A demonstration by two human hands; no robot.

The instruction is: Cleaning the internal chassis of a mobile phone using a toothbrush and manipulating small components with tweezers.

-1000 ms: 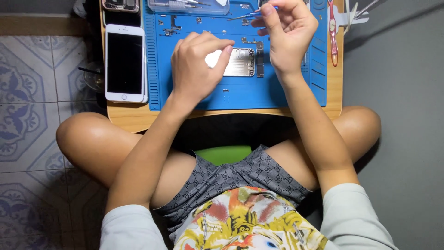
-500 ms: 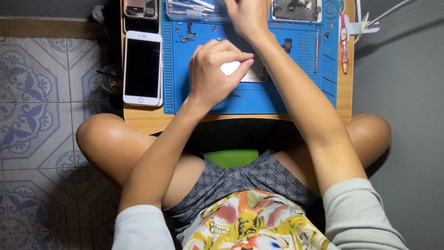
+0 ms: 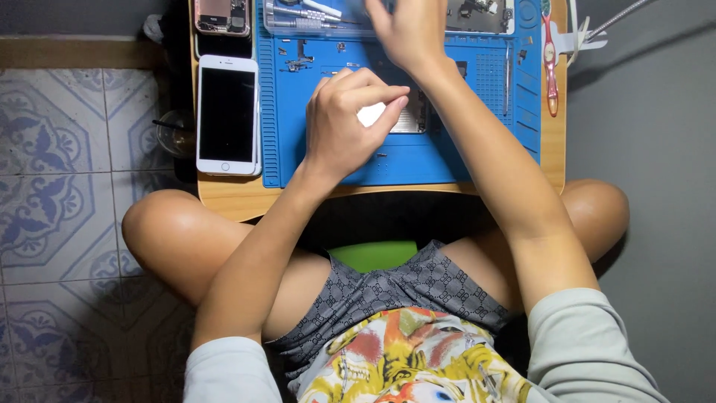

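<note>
My left hand point(image 3: 344, 123) rests on an opened phone body point(image 3: 406, 116) that lies on a blue repair mat point(image 3: 447, 160); its fingers pinch the white and metal part of it. My right hand point(image 3: 406, 30) reaches across to the far edge of the mat, over a tray of tools point(image 3: 313, 15). Whether its fingers hold anything is hidden by the hand's back and the frame's top edge.
A white phone point(image 3: 226, 116) with a dark screen lies left of the mat on a small wooden table point(image 3: 231, 198). Another opened phone point(image 3: 220, 15) sits above it. A red-handled tool point(image 3: 550, 67) lies at the mat's right. Tiled floor lies to the left.
My right hand has moved from beside the phone body to the far edge of the mat. The left hand stays on the phone body. The view has shifted.
</note>
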